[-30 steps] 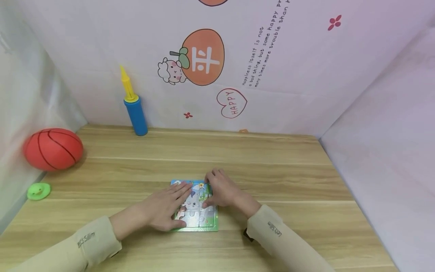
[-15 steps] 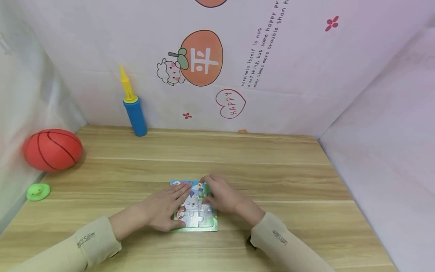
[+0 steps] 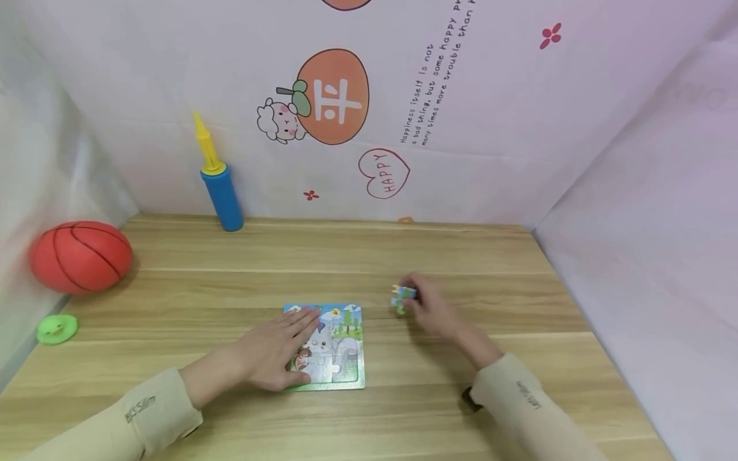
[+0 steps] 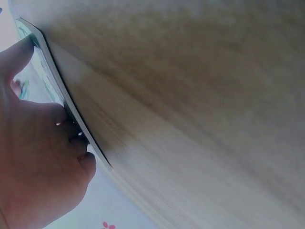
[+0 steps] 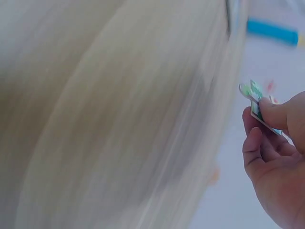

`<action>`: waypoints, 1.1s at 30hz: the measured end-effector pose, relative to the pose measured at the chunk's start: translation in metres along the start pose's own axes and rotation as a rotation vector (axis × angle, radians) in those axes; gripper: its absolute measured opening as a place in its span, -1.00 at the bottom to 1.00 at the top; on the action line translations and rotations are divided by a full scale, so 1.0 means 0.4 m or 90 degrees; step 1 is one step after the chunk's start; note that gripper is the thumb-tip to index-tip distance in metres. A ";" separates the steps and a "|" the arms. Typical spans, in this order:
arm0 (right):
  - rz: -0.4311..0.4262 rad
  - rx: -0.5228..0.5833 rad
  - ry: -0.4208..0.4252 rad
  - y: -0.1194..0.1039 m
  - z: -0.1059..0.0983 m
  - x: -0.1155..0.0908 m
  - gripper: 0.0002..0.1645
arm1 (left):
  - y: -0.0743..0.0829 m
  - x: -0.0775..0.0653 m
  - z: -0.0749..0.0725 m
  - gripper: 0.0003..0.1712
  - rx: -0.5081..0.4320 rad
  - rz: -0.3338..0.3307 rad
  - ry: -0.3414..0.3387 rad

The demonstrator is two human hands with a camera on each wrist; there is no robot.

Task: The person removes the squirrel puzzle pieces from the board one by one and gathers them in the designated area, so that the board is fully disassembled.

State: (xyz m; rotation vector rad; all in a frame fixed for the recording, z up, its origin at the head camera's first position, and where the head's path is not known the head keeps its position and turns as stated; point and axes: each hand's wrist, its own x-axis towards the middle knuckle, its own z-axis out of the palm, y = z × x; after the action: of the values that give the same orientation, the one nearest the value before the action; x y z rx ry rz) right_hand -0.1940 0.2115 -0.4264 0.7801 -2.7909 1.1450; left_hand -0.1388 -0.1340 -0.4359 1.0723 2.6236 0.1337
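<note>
A square jigsaw puzzle (image 3: 348, 358) with an animal, trees and a blue top border lies on the wooden table. Across its left part rests my left hand (image 3: 271, 355), fingers straight and thumb out along the lower edge; in the left wrist view the puzzle's edge (image 4: 71, 102) runs beside the fingers. To the right of the puzzle, above the table, my right hand (image 3: 435, 310) pinches a green and blue puzzle piece (image 3: 403, 297). The right wrist view shows the thumb pressing this puzzle piece (image 5: 256, 98) against the curled fingers. At the puzzle's upper right, a printed tree picture shows.
A red ball (image 3: 81, 257) with black lines sits at the table's left edge, a green duck-faced disc (image 3: 56, 329) just in front of it. By the back wall stands a blue and yellow hand pump (image 3: 221, 192). Pale walls bound the table at the back and sides.
My right hand has taken a piece from the puzzle's upper right and carried it rightward, off the board. My left hand has stayed on the puzzle. The head view has shifted slightly.
</note>
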 end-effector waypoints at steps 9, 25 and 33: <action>0.165 -0.121 -0.039 0.178 -0.166 -0.080 -0.71 | -0.007 -0.010 -0.002 0.12 -0.003 -0.003 0.011; 0.177 -0.212 -0.068 0.198 -0.181 -0.088 -0.71 | -0.003 -0.006 -0.016 0.11 -0.003 -0.003 -0.001; 0.123 -0.242 -0.023 0.160 -0.147 -0.078 -0.59 | 0.004 -0.004 -0.017 0.09 0.006 -0.002 0.003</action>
State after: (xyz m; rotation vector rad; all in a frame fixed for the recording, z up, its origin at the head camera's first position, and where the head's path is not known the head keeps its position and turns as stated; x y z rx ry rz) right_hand -0.2053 0.3030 -0.4315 0.5096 -3.0273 0.5835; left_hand -0.1388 -0.1336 -0.4287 1.0711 2.6326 0.1230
